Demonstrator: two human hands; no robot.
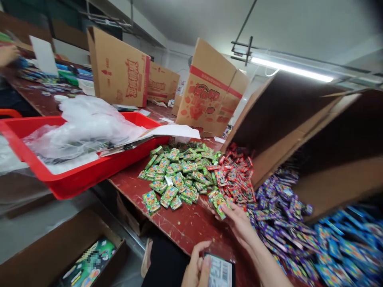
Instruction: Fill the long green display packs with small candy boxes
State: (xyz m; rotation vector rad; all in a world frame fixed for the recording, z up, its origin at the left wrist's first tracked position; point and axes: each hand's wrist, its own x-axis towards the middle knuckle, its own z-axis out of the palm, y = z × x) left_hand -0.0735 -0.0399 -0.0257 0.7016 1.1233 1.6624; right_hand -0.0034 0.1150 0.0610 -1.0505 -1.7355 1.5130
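Note:
My left hand point(197, 265) is at the bottom edge, its fingers closed around a small dark card pack point(220, 273) with a white printed face. My right hand point(237, 223) reaches forward over the red-brown table point(179, 223), fingers pinched on a green sachet point(220, 206) at the near edge of the piles. Green sachets point(179, 175) lie heaped in the middle of the table. Red sachets point(236, 179) lie to their right, then purple sachets point(278, 215), then blue sachets point(350, 247) at the far right.
A red tray point(74, 179) with clear plastic bags point(86, 127) overhangs the table at left. Cardboard boxes point(209, 87) stand behind the piles, and tipped boxes point(299, 131) lie at right. A box with printed packs point(89, 263) sits on the floor. Another person's hand point(7, 54) shows far left.

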